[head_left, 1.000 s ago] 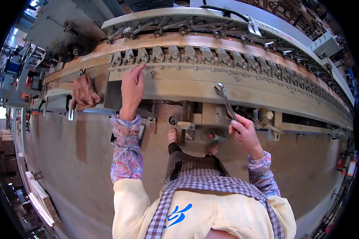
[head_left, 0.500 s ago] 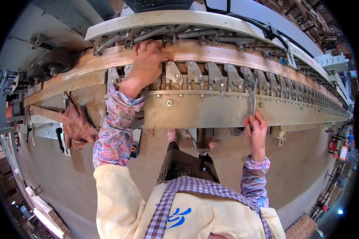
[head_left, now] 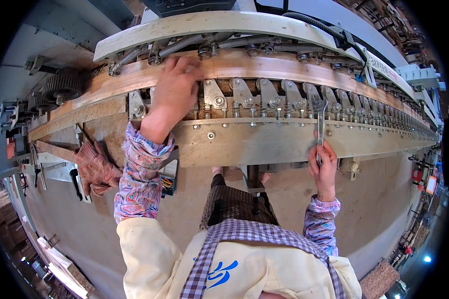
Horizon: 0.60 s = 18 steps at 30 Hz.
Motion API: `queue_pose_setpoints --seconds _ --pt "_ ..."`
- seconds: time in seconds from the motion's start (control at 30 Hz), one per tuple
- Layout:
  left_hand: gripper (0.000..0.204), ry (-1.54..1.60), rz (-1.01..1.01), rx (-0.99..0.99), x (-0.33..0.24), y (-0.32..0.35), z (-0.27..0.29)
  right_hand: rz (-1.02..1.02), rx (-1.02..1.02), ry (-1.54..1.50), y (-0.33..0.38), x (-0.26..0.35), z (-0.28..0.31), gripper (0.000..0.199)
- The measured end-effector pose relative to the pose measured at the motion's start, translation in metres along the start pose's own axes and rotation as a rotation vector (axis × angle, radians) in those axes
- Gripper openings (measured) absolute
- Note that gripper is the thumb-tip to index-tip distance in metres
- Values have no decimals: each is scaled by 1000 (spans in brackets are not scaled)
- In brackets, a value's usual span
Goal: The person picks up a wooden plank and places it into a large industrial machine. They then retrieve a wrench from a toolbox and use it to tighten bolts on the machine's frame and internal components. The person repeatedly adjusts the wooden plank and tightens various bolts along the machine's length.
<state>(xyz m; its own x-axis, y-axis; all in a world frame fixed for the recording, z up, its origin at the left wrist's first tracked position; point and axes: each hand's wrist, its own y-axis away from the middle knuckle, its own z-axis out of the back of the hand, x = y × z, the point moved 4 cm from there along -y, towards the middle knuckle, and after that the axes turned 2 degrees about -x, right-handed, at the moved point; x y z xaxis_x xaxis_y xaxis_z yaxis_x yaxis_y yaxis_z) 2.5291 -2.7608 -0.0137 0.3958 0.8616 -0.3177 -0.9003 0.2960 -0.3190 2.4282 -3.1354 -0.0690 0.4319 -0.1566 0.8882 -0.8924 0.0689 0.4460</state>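
Clearly, the right hand (head_left: 324,164) is closed on the lower shank of a metal open-end wrench (head_left: 321,124), held near upright with its forked head before the row of metal brackets (head_left: 241,93). It looks stiff, probably weighty and slightly slick; the low shank seems the surest hold. Blurred, the left hand (head_left: 172,94) bends over the wooden strip (head_left: 269,67); whether it grips anything, I cannot tell.
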Motion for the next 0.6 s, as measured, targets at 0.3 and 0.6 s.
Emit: queue_pose_setpoints --seconds 0.3,0.6 --pt "49 -283 70 101 -53 -19 -13 -7 13 -8 1 0 3 41" --pt "34 -4 -232 181 -50 -44 -46 -43 72 -27 -2 4 6 40"
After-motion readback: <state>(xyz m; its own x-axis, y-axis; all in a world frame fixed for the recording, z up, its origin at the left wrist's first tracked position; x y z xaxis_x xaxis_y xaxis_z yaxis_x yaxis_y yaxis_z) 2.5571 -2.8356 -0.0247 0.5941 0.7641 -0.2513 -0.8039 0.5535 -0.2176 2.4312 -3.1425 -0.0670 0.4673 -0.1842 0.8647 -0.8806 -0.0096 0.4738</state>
